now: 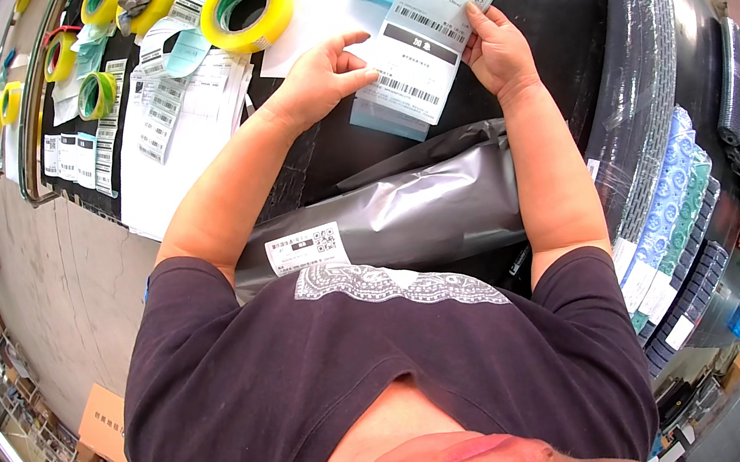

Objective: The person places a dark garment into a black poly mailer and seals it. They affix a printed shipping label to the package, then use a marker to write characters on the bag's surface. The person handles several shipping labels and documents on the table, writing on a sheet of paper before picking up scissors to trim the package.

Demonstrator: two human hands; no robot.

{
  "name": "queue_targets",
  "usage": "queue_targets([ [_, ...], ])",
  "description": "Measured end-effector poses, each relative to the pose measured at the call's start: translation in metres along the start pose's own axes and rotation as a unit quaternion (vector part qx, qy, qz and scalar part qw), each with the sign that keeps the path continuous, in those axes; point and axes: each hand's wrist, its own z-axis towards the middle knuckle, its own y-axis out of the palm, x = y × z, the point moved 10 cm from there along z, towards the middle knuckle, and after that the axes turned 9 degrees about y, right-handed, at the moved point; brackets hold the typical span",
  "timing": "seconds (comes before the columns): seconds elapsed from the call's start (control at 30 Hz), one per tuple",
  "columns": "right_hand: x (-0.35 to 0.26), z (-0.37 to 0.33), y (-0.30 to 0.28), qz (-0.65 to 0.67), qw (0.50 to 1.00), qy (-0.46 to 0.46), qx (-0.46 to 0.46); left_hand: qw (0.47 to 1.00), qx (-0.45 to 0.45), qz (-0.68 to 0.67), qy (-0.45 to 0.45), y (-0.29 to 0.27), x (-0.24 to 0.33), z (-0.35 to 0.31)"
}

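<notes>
Head view: the right hand (498,46) pinches the label strip (424,53) over the tabletop (565,26), beyond the grey parcel (425,212), and whether the left hand (317,82), at the strip's left edge, has its grip closed I cannot tell.

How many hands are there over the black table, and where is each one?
2. The left hand is at the left edge of the printed label strip; the right hand holds its right edge. Neither hand is hidden.
</notes>
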Motion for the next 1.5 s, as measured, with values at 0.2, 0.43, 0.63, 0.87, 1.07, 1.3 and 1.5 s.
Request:
queue_targets([
  [0.2,0.01,-0.005,0.003,-0.078,0.995,0.064,-0.018,1.0,0.022,-0.004,0.018,-0.004,-0.005,0.003],
  [0.43,-0.034,-0.045,0.034,-0.212,0.968,-0.13,0.018,0.994,0.083,0.034,0.058,-0.005,0.013,0.004],
  [0.63,-0.046,-0.072,0.069,-0.276,0.918,-0.271,-0.083,0.976,0.15,0.09,0.134,-0.004,0.035,0.009],
  [0.87,-0.044,-0.061,0.061,-0.357,0.897,-0.256,-0.046,0.769,0.166,0.487,0.38,0.018,0.137,0.005],
  [1.07,-0.048,-0.063,0.064,-0.385,0.879,-0.278,-0.033,0.759,0.043,0.517,0.393,0.045,0.138,0.028],
  [1.3,-0.039,-0.045,0.044,-0.199,0.963,-0.173,-0.053,0.774,0.094,0.504,0.371,0.032,0.133,0.037],
  [1.5,-0.035,-0.037,0.033,-0.19,0.972,-0.14,-0.01,0.759,0.08,0.529,0.371,0.036,0.134,0.032],
])
